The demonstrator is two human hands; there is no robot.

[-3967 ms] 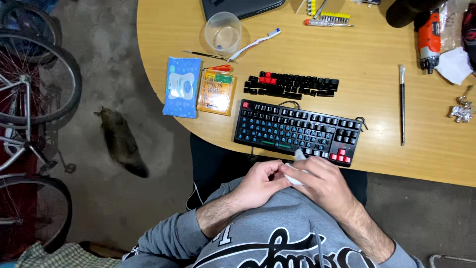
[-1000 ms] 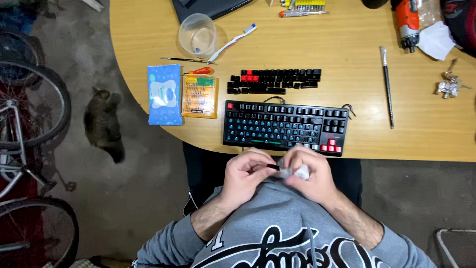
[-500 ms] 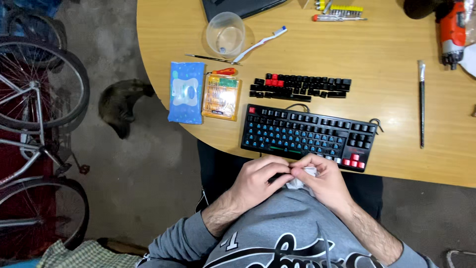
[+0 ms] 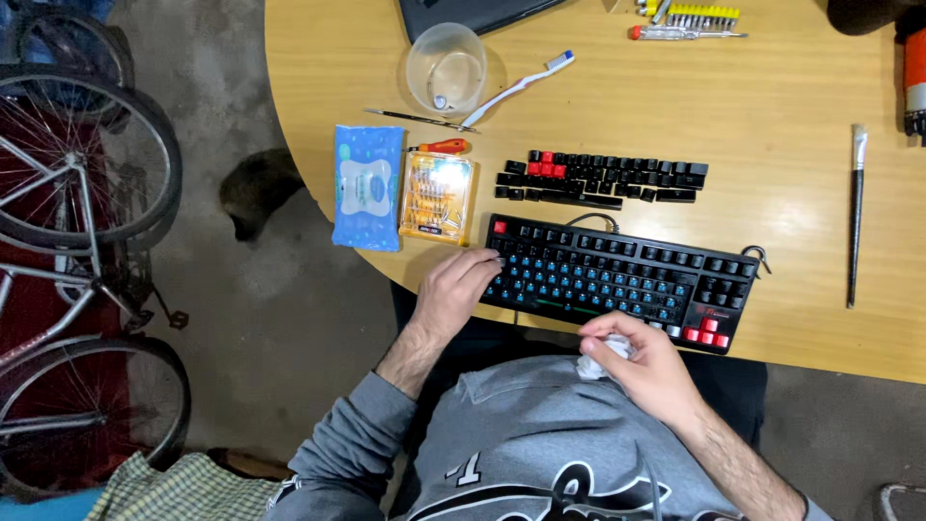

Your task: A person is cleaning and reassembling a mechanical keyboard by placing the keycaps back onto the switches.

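1. Resting on the near-left corner of the keyboard (image 4: pixel 617 280), the left hand (image 4: pixel 458 289) lies loosely open, fingertips on the first key columns, gripping nothing.
2. Right hand (image 4: pixel 641 362) sits just off the keyboard's near edge, toward its right half, fingers closed around a crumpled white wipe (image 4: pixel 603 355).
3. Keyboard: black body, blue-lit switches with most caps off, red keys at the near-right corner and one at the far-left corner. Its long axis runs left to right across the worktop (image 4: pixel 772 116), slightly skewed, right end nearer the person.
4. Key relation: the keyboard lies directly ahead of both hands. The left one touches it; the wipe hand is just beside the near edge, not clearly touching.
5. Pulled keycaps (image 4: pixel 603 178) lie in rows just beyond the keyboard, parallel to it, black with a few red at the left end.
6. Left of the keyboard: a clear orange bit case (image 4: pixel 439 198), rectangular, with a small orange-handled screwdriver (image 4: pixel 444 147) at its far end. Left of that is a blue wipes packet (image 4: pixel 367 186), oblong, with a white flap label in the middle.
7. Far-left of the keyboard: a clear plastic cup (image 4: pixel 447 68), a white toothbrush (image 4: pixel 516 89) with a blue head, and a thin dark brush (image 4: pixel 417 120).
8. Right of the keyboard: a long paintbrush (image 4: pixel 855 212), axis pointing away from the person.
9. Far beyond the keyboard: a yellow bit rack (image 4: pixel 696 14) at the worktop's back edge.
10. Off the worktop, left of the keyboard: bicycle wheels (image 4: pixel 77 164) on the floor.
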